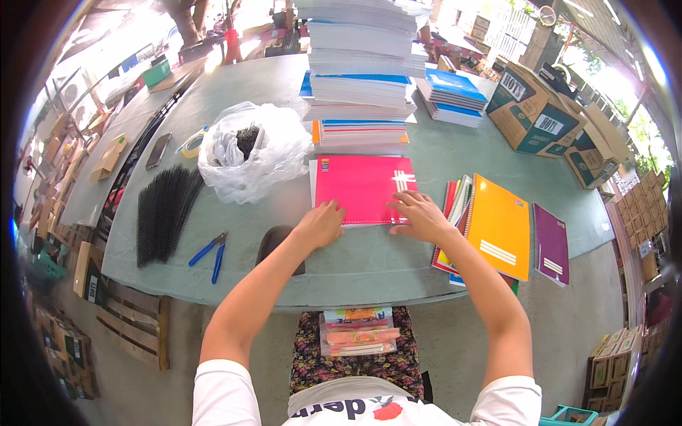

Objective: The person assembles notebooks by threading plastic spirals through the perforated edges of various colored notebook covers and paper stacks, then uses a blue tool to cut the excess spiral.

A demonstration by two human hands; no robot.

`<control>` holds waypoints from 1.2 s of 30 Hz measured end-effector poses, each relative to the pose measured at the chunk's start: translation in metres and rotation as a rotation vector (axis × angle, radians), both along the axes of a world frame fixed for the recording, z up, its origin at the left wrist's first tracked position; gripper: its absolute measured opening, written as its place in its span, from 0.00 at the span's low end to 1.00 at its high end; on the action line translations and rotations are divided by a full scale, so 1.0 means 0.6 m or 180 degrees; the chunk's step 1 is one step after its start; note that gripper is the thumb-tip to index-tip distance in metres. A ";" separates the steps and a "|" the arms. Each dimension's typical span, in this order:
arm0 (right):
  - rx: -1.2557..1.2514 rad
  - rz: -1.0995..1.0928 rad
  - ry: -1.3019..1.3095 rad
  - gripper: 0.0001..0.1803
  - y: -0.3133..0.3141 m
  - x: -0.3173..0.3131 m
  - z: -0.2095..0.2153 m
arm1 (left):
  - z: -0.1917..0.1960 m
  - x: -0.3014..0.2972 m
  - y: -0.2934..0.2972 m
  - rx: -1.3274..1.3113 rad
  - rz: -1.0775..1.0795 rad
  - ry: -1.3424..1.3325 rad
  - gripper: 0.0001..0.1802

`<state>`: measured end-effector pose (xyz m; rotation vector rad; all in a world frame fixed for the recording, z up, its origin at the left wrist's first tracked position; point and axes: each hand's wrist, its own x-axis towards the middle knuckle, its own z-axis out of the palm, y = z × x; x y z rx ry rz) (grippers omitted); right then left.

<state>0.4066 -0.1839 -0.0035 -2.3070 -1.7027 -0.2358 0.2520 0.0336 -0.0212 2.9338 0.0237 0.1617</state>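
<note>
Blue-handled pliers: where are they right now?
In the head view, the pliers lie on the left of the table, near its front edge, just right of the black coils.

The head view, from the left of 2 fisheye cameras, looked down and forward from above the person's white shirt [355, 397], near the left hand [321, 224] and right hand [421, 216], across the green surface [355, 264] to a tree trunk [187, 23], its rim bending straight edges.

A grey-green tabletop [355, 266] carries a tall stack of white-paged notebooks [362, 89]; left of the stack, a crumpled white plastic bag [234, 177] and blue-handled metal pliers [220, 242]; directly before it, a rectangular pink-covered notebook [359, 177].
</note>
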 end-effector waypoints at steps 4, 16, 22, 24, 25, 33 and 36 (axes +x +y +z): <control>-0.0667 0.0432 -0.0367 0.27 0.046 0.009 -0.013 | 0.012 0.016 0.010 0.0221 -0.0379 0.0519 0.17; -0.1408 0.0268 0.0006 0.13 0.069 -0.033 0.025 | 0.016 -0.006 -0.005 0.0627 -0.0353 -0.0704 0.11; 0.0951 -0.0081 -0.0179 0.31 -0.052 -0.090 0.153 | 0.132 -0.043 -0.028 0.0499 -0.0006 -0.1132 0.07; 0.2518 -0.1119 0.0070 0.37 -0.119 -0.099 0.161 | 0.225 -0.090 -0.039 0.0004 0.0115 -0.1300 0.07; 0.2497 -0.1118 0.0135 0.37 -0.131 -0.110 0.138 | 0.271 -0.122 -0.042 -0.0411 0.0239 -0.1137 0.07; 0.1488 -0.1365 0.3616 0.16 -0.224 -0.239 -0.056 | 0.231 -0.195 -0.098 -0.0287 -0.0583 0.0075 0.06; 0.1374 -0.1169 0.3346 0.12 -0.228 -0.257 -0.081 | 0.174 -0.209 -0.099 -0.0367 -0.0585 0.0518 0.06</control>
